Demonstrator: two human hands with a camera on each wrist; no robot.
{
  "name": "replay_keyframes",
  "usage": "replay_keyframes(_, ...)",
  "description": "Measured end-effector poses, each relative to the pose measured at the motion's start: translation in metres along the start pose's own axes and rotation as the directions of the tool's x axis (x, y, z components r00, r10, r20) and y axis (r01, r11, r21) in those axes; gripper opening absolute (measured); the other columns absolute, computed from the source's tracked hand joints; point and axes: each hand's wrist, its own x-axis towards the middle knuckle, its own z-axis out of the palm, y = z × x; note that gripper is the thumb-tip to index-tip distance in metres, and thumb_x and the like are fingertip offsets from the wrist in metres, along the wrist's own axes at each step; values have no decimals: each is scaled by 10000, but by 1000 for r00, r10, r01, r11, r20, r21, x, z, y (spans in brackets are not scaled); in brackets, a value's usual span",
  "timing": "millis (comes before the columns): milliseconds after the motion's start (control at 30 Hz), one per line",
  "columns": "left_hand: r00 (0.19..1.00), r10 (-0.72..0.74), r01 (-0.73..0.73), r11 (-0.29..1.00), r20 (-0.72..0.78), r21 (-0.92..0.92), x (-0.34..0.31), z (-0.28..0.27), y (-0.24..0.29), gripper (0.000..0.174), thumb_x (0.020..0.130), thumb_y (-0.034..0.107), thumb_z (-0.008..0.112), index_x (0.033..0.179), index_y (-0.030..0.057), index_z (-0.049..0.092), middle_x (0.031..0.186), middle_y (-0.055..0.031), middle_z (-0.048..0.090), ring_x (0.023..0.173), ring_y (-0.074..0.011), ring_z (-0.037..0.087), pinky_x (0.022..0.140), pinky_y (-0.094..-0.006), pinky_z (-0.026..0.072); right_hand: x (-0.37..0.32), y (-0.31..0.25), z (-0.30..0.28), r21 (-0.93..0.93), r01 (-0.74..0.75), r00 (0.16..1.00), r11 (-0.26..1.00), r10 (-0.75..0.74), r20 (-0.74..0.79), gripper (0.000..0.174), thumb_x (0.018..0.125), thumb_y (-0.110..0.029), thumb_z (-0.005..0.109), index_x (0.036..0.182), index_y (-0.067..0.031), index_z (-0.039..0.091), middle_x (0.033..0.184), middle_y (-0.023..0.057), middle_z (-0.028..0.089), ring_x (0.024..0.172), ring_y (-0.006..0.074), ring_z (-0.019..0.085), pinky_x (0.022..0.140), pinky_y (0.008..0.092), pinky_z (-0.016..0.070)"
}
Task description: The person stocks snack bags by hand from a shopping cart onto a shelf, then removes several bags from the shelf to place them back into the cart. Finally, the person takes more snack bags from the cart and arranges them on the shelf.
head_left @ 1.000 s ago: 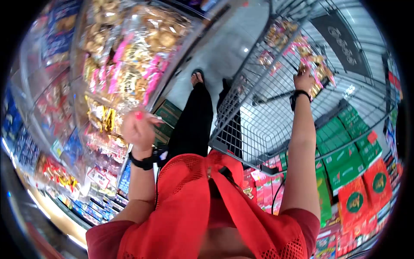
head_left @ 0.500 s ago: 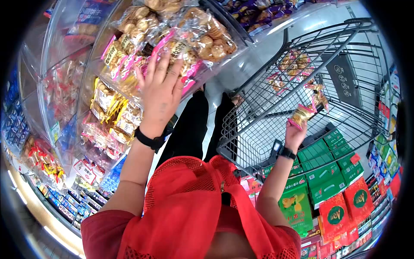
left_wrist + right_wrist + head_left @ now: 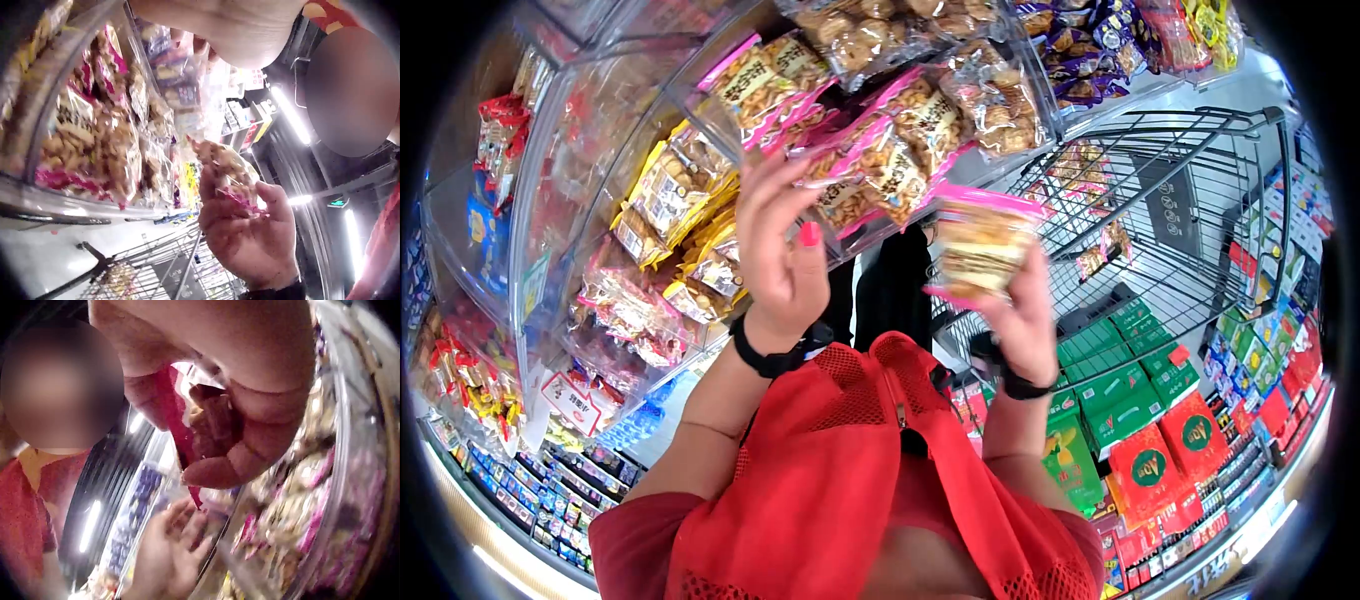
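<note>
My right hand (image 3: pixel 1028 315) grips a clear snack bag (image 3: pixel 985 245) with pink edges, held up between the shelf and the cart. In the right wrist view, curled fingers wrap round this bag (image 3: pixel 209 422). The left hand (image 3: pixel 780 240) is raised at the bin's front, fingers loosely extended and holding nothing. Just beyond its fingertips lie similar pink-edged snack bags (image 3: pixel 890 165) in a clear plastic bin (image 3: pixel 855 245). The left wrist view shows the right hand (image 3: pixel 250 244) with the bag (image 3: pixel 225 169) beside the bin.
A wire shopping cart (image 3: pixel 1240 125) stands to the right with several snack bags (image 3: pixel 1105 250) in it. Yellow-edged packets (image 3: pixel 645 200) fill a bin on the left, purple packets (image 3: pixel 1090 60) one at the far right. Green boxes (image 3: pixel 1120 400) and red boxes (image 3: pixel 1145 470) are stacked at lower right.
The right hand has come from over the cart toward the bin, bringing a snack bag. My left hand reached onto the binned bags, then drew back to the bin's front.
</note>
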Motion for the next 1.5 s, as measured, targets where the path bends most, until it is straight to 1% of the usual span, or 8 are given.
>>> replay_keyframes(200,987,-145,139,987,64,84,-8,-48,-33,227,909,152,563,1099,38,615,1170,-136,609,1153,-344,530,1083,-512,291,53,72,76,-321,-60,993,945,26,-112,371,900,-114,664,1209,38,524,1091,103,591,1045,190,555,932,292,428)
replay_keyframes(433,965,-85,45,985,248,164,-11,-47,-47,252,860,117,608,1108,85,632,1184,-79,609,1171,-323,523,1112,-542,230,54,94,104,-364,-155,906,918,-14,-423,339,877,-82,697,1085,31,454,926,111,594,543,69,564,458,213,442)
replay_keyframes(633,901,-114,-7,961,418,277,-32,-30,-37,482,879,174,603,1341,78,506,1373,-58,507,1342,-285,407,1103,-670,100,50,106,108,-387,-84,856,918,-133,-500,341,863,-20,674,1171,49,545,1013,128,608,614,88,598,519,207,486)
replay_keyframes(733,897,-103,-56,938,430,342,-32,-20,-35,472,878,184,607,1331,86,518,1376,-48,506,1340,-281,410,1093,-687,94,42,94,111,-717,41,844,696,-408,-349,386,843,31,648,1220,26,570,1165,158,584,631,95,601,551,196,496)
replay_keyframes(900,875,-130,-98,896,467,432,-33,-7,-41,485,869,198,607,1337,107,520,1399,-38,488,1368,-245,370,1083,-700,-16,10,73,99,-815,-59,893,576,-334,-301,305,795,31,664,1097,-13,648,1153,161,587,618,132,565,551,264,460)
replay_keyframes(1300,881,-24,-277,783,472,557,-48,8,-58,602,1011,409,299,1498,58,247,1541,-162,276,1407,-356,287,1110,-651,-47,-36,65,-48,-861,60,826,505,-510,-241,157,792,45,636,929,-23,672,872,125,669,769,274,647,662,324,516)
replay_keyframes(1433,783,-173,-385,620,598,683,-40,3,-57,597,1013,417,312,1441,1,307,1509,-200,306,1411,-361,269,1119,-634,-30,-50,94,-194,-861,-160,535,483,-691,-487,50,850,-10,602,887,-18,635,865,108,670,607,191,551,557,301,443)
replay_keyframes(1500,795,-152,-378,632,587,676,-38,5,-55,606,1004,461,333,1374,-15,393,1493,-223,316,1379,-391,313,1125,-630,21,-48,106,-272,-727,-425,443,539,-577,-686,186,826,-59,619,998,10,618,961,144,651,839,268,607,750,351,488)
